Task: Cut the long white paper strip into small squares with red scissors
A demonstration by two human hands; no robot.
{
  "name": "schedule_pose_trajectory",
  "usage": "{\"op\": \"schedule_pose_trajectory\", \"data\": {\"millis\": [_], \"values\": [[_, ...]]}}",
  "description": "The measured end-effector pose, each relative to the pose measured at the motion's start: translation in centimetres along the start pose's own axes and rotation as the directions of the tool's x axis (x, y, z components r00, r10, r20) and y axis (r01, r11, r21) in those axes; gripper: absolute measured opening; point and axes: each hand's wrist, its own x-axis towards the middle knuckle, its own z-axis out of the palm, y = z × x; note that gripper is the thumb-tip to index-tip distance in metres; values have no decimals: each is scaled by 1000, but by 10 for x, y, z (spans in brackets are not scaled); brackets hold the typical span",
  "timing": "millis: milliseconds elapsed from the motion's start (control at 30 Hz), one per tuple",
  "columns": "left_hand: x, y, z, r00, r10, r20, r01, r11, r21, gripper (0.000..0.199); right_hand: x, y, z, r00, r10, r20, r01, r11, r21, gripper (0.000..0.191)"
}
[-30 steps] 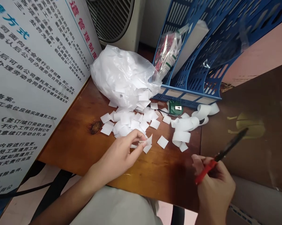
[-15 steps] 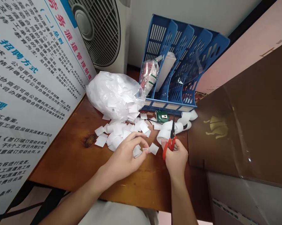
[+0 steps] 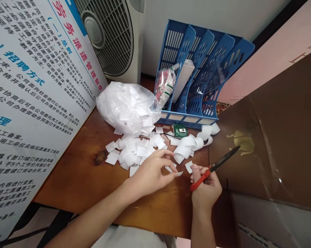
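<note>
My left hand (image 3: 155,168) pinches a small white piece (image 3: 179,174) between thumb and forefinger, just above the table. My right hand (image 3: 207,187) is closed around red-handled scissors (image 3: 224,158), whose dark blades point up to the right. Another white square (image 3: 188,167) shows at the tip of my right thumb; whether the thumb touches it I cannot tell. Beyond my left hand lies a loose heap of white squares (image 3: 131,148). A curled white strip (image 3: 183,150) rests on the table past both hands.
A clear plastic bag (image 3: 126,103) with white pieces stands behind the heap. Beside it are a blue file rack (image 3: 188,117) and a green tape measure (image 3: 179,131). A cardboard box (image 3: 274,137) borders the right side, a printed board (image 3: 41,103) the left. A fan (image 3: 114,41) is behind.
My left hand has moved right, toward my right hand. The scissors have swung from pointing up to pointing right, and my right hand has shifted slightly right and down.
</note>
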Motion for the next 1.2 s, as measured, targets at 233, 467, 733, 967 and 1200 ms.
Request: {"op": "schedule_pose_trajectory", "data": {"millis": [233, 467, 733, 967, 1200], "values": [[54, -16, 29, 994, -63, -84, 74, 989, 130, 10, -3, 11, -3, 998, -13, -57, 18, 997, 79, 36], [62, -19, 24, 983, -100, -153, 98, 995, -22, 15, -4, 8, -1, 999, -20, 29, 18, 997, 80, 33], [49, -16, 14, 960, -279, -2, 259, 897, -359, 26, -9, -5, 7, 978, -87, 188, 60, 988, 145, 31], [37, -5, 3, 952, -299, 60, 294, 851, -436, 25, 0, -17, 7, 957, -96, 272, 48, 983, 176, 34], [-6, 0, -47, 968, -246, 54, 251, 923, -291, 20, 16, -52, -31, 798, 97, 594, -80, 995, -54, 30]]}}
